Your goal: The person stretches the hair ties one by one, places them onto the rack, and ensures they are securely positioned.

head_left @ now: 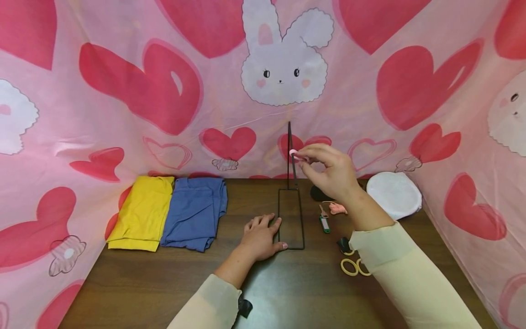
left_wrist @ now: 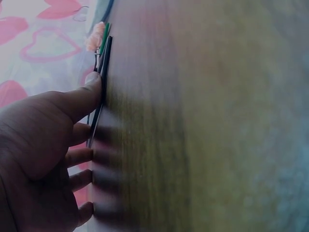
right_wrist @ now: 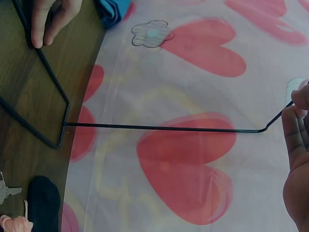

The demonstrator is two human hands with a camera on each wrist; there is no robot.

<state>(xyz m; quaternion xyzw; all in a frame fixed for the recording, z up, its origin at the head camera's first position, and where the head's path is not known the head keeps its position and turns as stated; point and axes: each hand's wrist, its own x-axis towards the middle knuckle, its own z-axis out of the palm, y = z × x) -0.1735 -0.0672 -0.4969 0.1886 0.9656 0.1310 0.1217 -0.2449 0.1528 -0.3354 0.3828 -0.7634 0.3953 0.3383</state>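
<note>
A black wire stand (head_left: pixel 302 219) has a rectangular base on the table, a thin upright and a top arm that bends toward me. My left hand (head_left: pixel 259 237) rests at the base's left side, fingers spread. In the left wrist view, its thumb (left_wrist: pixel 89 99) presses on the black bar. Up at the stand's top arm, my right hand (head_left: pixel 330 169) pinches a small pink ring-like piece (head_left: pixel 293 152) between thumb and fingers. The right wrist view shows the upright (right_wrist: pixel 164 128) and the right fingertips (right_wrist: pixel 300 99) at the bent arm.
Left of the stand lie a folded yellow cloth (head_left: pixel 141 212) and a folded blue cloth (head_left: pixel 193 212). To the right are a key with a green tag (head_left: pixel 325 224), pink yarn (head_left: pixel 338 208), a black item (right_wrist: pixel 43 203), yellow loops (head_left: pixel 349 267) and a white round pouch (head_left: pixel 394 194).
</note>
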